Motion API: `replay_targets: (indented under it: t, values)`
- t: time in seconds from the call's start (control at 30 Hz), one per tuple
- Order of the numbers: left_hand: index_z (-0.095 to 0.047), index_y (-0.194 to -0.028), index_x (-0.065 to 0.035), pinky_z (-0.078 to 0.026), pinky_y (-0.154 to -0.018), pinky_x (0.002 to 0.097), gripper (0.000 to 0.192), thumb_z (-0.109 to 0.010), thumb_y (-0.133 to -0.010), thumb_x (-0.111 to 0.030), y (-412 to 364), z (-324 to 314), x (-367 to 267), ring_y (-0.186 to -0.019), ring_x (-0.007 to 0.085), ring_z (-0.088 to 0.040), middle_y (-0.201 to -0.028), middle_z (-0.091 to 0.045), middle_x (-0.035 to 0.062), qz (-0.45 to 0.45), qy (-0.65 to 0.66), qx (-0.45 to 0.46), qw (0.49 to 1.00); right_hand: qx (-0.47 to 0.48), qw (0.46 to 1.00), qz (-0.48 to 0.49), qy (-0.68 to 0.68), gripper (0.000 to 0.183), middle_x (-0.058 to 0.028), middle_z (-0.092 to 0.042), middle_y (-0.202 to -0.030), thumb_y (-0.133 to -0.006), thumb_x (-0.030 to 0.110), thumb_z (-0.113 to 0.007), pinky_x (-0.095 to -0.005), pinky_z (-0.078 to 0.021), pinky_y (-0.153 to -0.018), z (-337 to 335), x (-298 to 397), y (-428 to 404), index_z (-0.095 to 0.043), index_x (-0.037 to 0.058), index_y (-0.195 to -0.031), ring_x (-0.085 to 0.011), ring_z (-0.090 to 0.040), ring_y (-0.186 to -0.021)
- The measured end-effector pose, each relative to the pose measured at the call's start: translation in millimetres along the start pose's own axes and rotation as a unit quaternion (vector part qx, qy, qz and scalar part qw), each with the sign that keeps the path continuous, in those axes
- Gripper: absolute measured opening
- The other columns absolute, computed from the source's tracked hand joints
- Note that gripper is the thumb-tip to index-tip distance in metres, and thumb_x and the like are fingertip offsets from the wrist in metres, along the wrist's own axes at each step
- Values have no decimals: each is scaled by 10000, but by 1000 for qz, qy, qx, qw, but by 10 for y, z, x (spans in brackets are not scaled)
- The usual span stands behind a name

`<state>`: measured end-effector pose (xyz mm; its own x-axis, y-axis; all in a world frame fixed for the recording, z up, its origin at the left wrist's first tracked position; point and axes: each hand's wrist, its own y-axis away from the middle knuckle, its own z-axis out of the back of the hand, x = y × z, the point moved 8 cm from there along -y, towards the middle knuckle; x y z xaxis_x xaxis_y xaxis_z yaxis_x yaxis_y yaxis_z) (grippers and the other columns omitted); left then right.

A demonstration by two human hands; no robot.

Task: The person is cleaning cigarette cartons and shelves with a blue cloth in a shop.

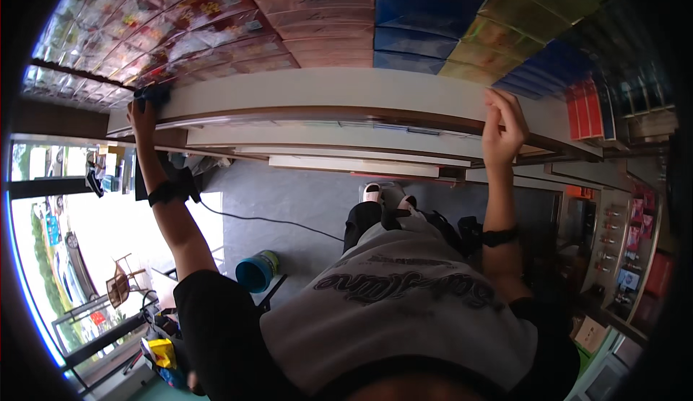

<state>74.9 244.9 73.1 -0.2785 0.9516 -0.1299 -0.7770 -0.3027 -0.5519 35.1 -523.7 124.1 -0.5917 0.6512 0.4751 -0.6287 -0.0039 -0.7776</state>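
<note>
At the left end of a pale shelf board, my left hand grips a bunched dark blue cloth. The cloth lies against the board, near the stacked boxes in clear wrap. My right hand is raised at the board's right part, its fingers curled together and nothing visible in them. Just beyond it are blue boxes and yellow-green boxes. Whether its fingertips touch the board cannot be told.
Lower shelf tiers run beneath the board. A blue-green bucket and a black cable are on the grey floor. A wooden chair stands by the bright glass front. Red boxes stand at the right.
</note>
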Motion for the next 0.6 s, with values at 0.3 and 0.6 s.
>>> replay_targets:
  t: [0.3, 0.6]
  values:
    - [-555, -1126, -6, -357, -947, 500, 404, -580, -865, -312, 276, 141, -560, -1045, 414, -481, -1090, -531, 213, 45, -15, -6, 999, -18, 998, 57, 14, 283, -110, -637, -864, -681, -118, -568, -367, -476, -676, -67, 135, 44, -641, 11, -921, -286, -604, -763]
    - [-508, -1065, 7, -370, -891, 531, 383, -586, -841, -294, 1094, 671, -3042, -1029, 429, -465, -1109, -497, 221, -54, 40, -68, 995, -11, 999, 40, -2, 233, -72, -635, -851, -694, -83, -593, -364, -480, -720, -55, 131, 63, -638, 41, -887, -267, -604, -799]
